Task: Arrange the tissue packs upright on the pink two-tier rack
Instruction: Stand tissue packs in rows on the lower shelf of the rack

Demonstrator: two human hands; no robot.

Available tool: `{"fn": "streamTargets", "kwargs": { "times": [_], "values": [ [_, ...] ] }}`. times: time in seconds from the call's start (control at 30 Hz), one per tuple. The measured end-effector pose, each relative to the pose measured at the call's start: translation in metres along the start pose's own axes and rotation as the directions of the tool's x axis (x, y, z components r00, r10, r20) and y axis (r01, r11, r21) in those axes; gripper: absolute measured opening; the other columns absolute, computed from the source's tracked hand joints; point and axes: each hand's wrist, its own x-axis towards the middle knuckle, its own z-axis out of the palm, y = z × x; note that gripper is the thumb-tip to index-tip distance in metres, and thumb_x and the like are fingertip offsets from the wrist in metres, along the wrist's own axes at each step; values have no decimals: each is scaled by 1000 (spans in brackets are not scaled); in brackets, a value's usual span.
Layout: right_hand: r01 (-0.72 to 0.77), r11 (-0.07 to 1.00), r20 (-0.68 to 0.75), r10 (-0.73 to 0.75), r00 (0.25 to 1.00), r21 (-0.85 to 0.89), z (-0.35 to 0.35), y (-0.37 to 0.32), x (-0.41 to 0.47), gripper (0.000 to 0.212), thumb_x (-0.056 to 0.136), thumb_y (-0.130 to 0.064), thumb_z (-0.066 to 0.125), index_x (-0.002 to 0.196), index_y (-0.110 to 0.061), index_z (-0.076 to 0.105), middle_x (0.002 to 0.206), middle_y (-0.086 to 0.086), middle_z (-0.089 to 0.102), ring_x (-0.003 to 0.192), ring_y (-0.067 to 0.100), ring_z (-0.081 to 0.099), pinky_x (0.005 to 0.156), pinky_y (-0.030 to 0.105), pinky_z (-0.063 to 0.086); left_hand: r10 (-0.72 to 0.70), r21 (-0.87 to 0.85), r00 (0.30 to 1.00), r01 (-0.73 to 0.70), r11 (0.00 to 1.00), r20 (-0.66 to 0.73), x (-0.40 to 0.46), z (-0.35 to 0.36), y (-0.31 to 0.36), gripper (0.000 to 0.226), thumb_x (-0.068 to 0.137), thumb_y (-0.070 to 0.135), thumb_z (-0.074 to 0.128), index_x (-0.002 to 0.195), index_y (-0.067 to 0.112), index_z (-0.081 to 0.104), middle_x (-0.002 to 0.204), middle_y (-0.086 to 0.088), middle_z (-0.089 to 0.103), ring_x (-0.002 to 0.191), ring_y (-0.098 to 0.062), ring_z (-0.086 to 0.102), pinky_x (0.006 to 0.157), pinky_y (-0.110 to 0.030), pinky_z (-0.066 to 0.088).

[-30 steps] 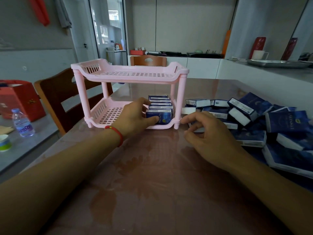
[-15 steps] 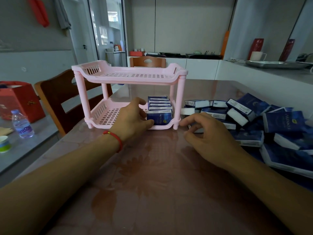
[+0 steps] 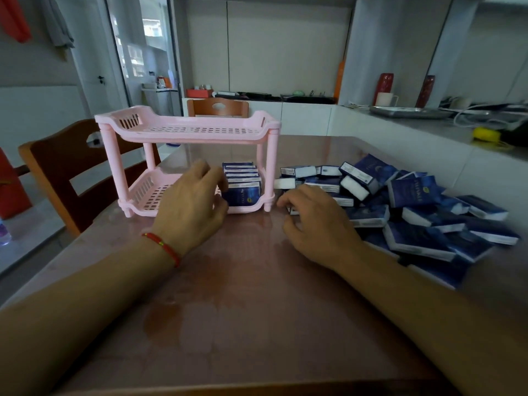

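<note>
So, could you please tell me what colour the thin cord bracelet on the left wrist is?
Red, with a small gold bead; the thin cord bracelet shows best in the head view.

Pink slotted rack (image 3: 185, 132), dark blue-and-white tissue packs (image 3: 411, 192), red bracelet (image 3: 163, 247), glossy reddish-brown table (image 3: 257, 310)

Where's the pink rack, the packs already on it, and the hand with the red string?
pink rack (image 3: 185, 130): head view, top tier's slotted floor.
row of packs (image 3: 243, 192): head view, front pack's blue face.
left hand (image 3: 191, 207): head view, back of hand.
</note>
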Motion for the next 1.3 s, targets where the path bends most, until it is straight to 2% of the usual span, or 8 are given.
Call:
{"fn": "streamTargets", "kwargs": {
  "times": [0.23, 0.33, 0.6, 0.77, 0.87, 1.0, 1.13, 1.3],
  "values": [
    [-168, 943, 13, 179, 984, -288, -55, 4, -25, 23, 87, -34, 54, 104, -22, 63, 103, -1, 62, 99, 22, 54, 85, 43, 46, 394, -259, 905, -347, 901, 159, -17, 5, 39, 25, 82, 23, 57, 106, 23, 63, 105, 8, 53, 84, -6, 51, 71, -28, 51],
    [-302, 890, 24, 329, 944, -343, -92, 28, -58, 35, 89, -39, 58, 121, -26, 59, 123, -2, 60, 120, 22, 46, 99, 46, 38, 415, -348, 894, -340, 874, 169, -18, 7, 45, 28, 82, 14, 67, 108, 26, 65, 102, 17, 50, 76, 3, 46, 73, -4, 37],
    [-368, 859, 167, 446, 879, -357, -129, 54, -106, 56, 90, -65, 50, 140, -40, 50, 147, -14, 45, 146, 8, 14, 107, 45, 17, 429, -422, 876, -310, 852, 221, -26, 7, 65, 32, 86, 18, 69, 113, 33, 62, 107, 17, 58, 74, -3, 56, 68, -5, 38],
    [-298, 928, 56, 317, 947, -223, -127, 39, -98, 71, 69, -83, 45, 124, -39, 58, 122, -16, 57, 120, 8, 47, 103, 38, 32, 312, -609, 924, -120, 784, 221, -27, 4, 80, 20, 89, 23, 70, 107, 32, 66, 103, 16, 66, 81, -10, 63, 69, -12, 49],
    [-175, 984, 62, 173, 983, 27, -113, 11, -89, 67, 70, -71, 67, 125, -35, 55, 119, -17, 54, 107, 0, 49, 89, 12, 37, 257, -792, 885, 179, 583, 389, -32, 1, 98, 36, 87, 39, 69, 120, 24, 65, 106, 5, 70, 85, -16, 70, 75, -27, 60],
    [-82, 994, 135, 72, 988, 74, -83, -19, -80, 69, 73, -60, 77, 130, -33, 48, 122, -18, 50, 110, -1, 47, 90, 19, 42, 272, -835, 826, 363, 413, 493, -35, 2, 96, 40, 92, 27, 67, 131, 22, 61, 105, -14, 75, 94, -35, 73, 88, -46, 60],
    [-179, 980, 48, 175, 983, 87, -80, -12, -89, 45, 89, -51, 64, 127, -30, 53, 122, -14, 52, 112, 4, 50, 91, 25, 44, 154, -818, 838, 443, 366, 523, -28, 7, 81, 32, 90, 8, 70, 121, 15, 68, 97, -10, 78, 84, -27, 73, 74, -38, 62],
    [-454, 846, -36, 464, 885, -279, -117, 30, -126, 33, 90, -41, 56, 118, -28, 66, 121, -3, 58, 118, 19, 47, 93, 35, 39, 37, -820, 852, 489, 299, 522, -25, 12, 75, 29, 87, 4, 72, 114, 14, 71, 94, -11, 77, 75, -25, 71, 61, -31, 60]
  ]
}}
